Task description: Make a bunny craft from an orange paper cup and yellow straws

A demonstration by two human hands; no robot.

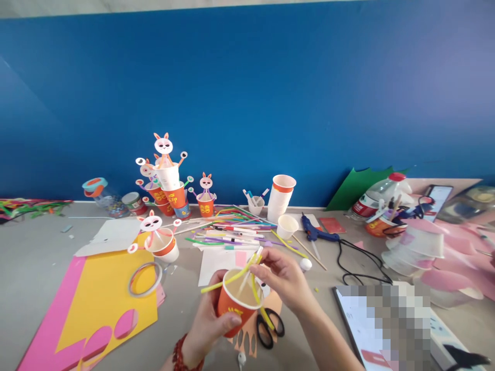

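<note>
My left hand (211, 314) is closed round a red paper cup (236, 309) with yellow print, tilted so its open top faces me. Between the thumb and fingers of my right hand (280, 275) are yellow pipe cleaners (231, 279), pinched where they meet at a pale stick that rises out of the cup. One yellow length points left over the rim and another hangs down at the right side. Black-handled scissors (269, 330) lie under the cup, on a peach paper cutout (247, 341) with finger-like strips.
Rabbit-faced paper cups (166, 250) stand at left and behind. Yellow card (108, 288) carries a tape roll (145, 280). Pens and pipe cleaners (232, 232) lie mid-table, a blue glue gun (317, 230) with black cord to the right. A tablet (356, 319) sits front right.
</note>
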